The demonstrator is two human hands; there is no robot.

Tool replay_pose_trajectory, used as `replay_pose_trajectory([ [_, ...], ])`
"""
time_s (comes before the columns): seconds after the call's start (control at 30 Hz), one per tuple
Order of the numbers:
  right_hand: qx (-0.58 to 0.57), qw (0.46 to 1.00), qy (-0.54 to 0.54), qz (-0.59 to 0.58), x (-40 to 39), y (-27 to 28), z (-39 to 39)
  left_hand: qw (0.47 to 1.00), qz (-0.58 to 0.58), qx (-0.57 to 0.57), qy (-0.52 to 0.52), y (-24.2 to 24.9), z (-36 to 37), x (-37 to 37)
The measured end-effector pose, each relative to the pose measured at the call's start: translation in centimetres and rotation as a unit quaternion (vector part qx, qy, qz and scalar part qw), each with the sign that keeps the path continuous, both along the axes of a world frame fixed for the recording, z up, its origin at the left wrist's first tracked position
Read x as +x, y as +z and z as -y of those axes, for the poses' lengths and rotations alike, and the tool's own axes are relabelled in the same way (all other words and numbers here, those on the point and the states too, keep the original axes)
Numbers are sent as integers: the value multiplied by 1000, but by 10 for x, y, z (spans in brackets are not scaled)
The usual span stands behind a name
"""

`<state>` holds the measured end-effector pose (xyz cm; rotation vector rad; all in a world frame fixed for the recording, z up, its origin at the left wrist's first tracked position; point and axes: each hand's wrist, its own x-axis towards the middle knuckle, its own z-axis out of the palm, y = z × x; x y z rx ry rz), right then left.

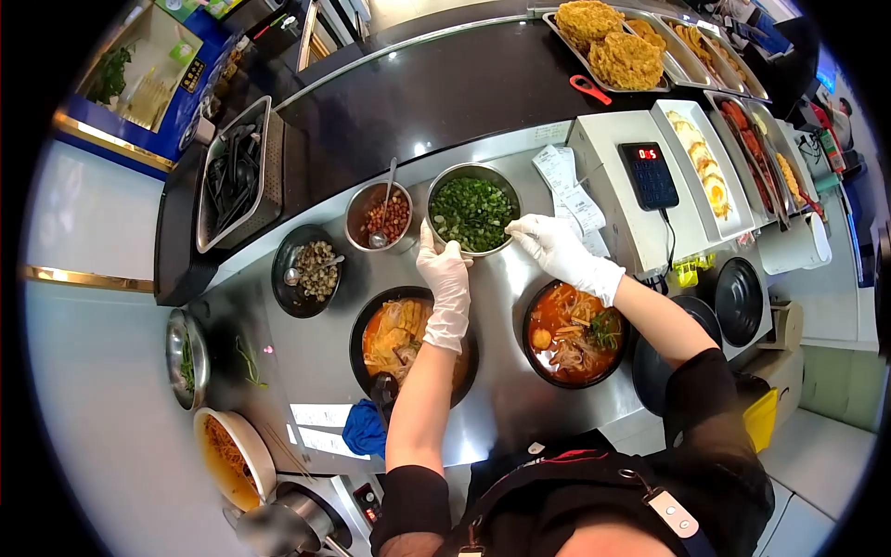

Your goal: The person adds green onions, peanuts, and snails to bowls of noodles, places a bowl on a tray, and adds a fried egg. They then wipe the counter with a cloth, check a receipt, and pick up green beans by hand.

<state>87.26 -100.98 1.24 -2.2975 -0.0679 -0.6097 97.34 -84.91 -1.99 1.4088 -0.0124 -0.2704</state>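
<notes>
A steel bowl of chopped green onions stands at the back of the steel counter. My left hand, in a white glove, is at the bowl's lower left rim, its fingers bent against the metal. My right hand, also gloved, is at the right rim with thumb and fingertips pinched together; whatever they hold is too small to make out. Below my left hand is a black bowl of soup with yellow pieces, partly covered by my forearm. Under my right wrist sits a black bowl of red soup.
Peanuts in a steel bowl and a dark bowl of chopped pieces stand left. Receipts, a timer and an egg tray are right. A blue cloth lies near the front edge. Empty black bowls sit at right.
</notes>
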Motion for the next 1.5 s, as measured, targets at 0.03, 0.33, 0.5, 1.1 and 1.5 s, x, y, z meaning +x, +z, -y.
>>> replay_pose_trajectory([
  [0.03,3,1000,-1,-1,-7,-6,-5,1000,18,1,-5,3,-3,-7],
  [0.33,512,841,-127,-122,-37,6,5,999,12,6,-39,19,-24,-44],
  [0.5,494,850,-136,-125,-60,18,4,998,13,3,-62,21,-27,-62],
  [1.1,-211,974,56,-59,-217,58,-1,996,36,7,-85,7,-29,-72],
  [1.5,-55,998,-12,-3,-89,31,-59,990,83,32,-107,38,-55,-47],
])
